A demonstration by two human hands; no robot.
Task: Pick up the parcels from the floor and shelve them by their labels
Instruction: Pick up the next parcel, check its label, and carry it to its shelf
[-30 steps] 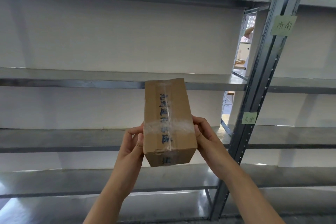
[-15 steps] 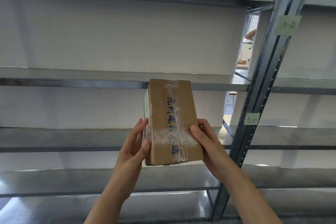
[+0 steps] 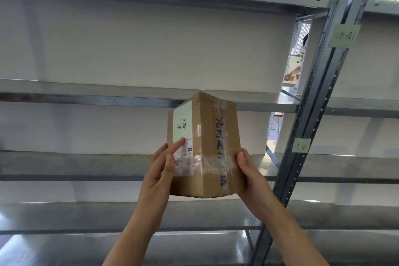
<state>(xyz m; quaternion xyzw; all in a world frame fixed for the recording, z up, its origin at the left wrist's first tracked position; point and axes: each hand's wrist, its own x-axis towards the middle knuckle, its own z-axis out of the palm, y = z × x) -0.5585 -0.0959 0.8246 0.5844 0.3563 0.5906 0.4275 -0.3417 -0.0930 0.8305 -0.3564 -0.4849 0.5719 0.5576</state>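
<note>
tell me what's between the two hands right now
A taped cardboard box with a handwritten label, held up between the left hand and right hand; the head view shows it.

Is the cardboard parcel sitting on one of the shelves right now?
No, the parcel is held up in front of the shelves between the left hand and the right hand.

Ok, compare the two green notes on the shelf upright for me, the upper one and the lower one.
The upper note looks larger than the lower note. The upper note sits above the second shelf board, and the lower note sits below it. Their handwritten characters differ. Both are pale green, lettered in dark ink and stuck on the grey upright.
</note>
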